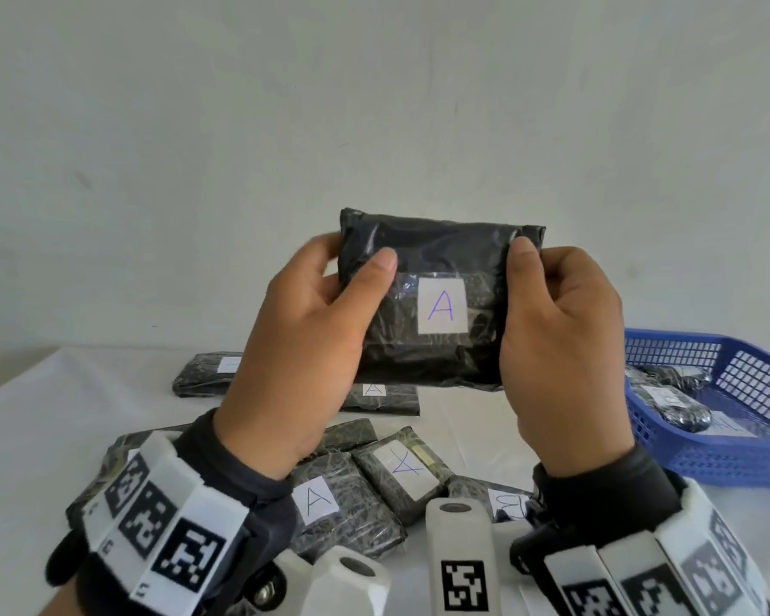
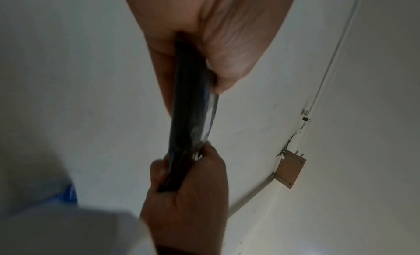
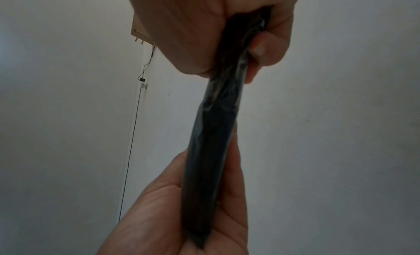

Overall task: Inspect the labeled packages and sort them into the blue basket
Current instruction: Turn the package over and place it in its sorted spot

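Observation:
I hold a black plastic-wrapped package [image 1: 436,269] upright above the table, its white label with a handwritten "A" [image 1: 442,305] facing me. My left hand [image 1: 303,331] grips its left edge, thumb on the front and fingers behind. My right hand [image 1: 561,340] grips the right edge the same way. Both wrist views show the package edge-on [image 2: 188,115] [image 3: 216,133], pinched between the two hands. The blue basket [image 1: 707,460] stands on the table to the right, with a few wrapped packages [image 1: 681,411] inside.
Several more black packages lie on the white table below my hands: one marked "A" [image 1: 321,504], one with its label turned [image 1: 401,469], one marked "B" [image 1: 507,504], and two further back [image 1: 205,375]. A plain wall stands behind the table.

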